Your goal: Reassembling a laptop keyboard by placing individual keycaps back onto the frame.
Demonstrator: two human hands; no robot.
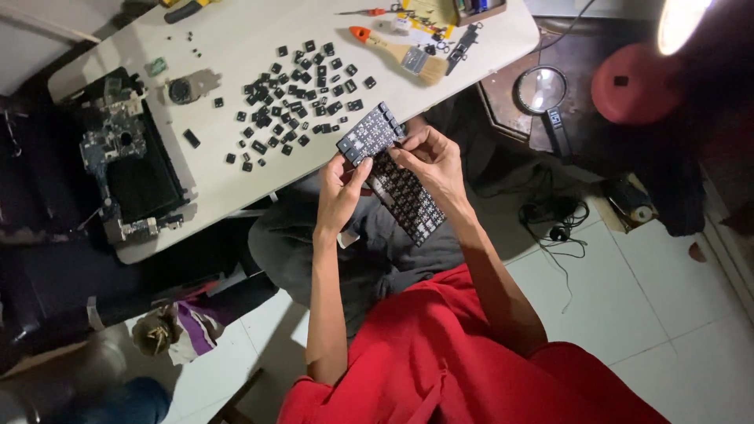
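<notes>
Left hand (342,188), right hand (430,157) both grasping keyboard (393,177) past table edge (259,206); loose keycaps (294,94) near.

I see no screens or signs around me. At the far edge of the white table (236,31) lies a yellow package (424,14) with small dark parts on it, and beside it a shallow box (479,8) holds a few coloured items.
</notes>
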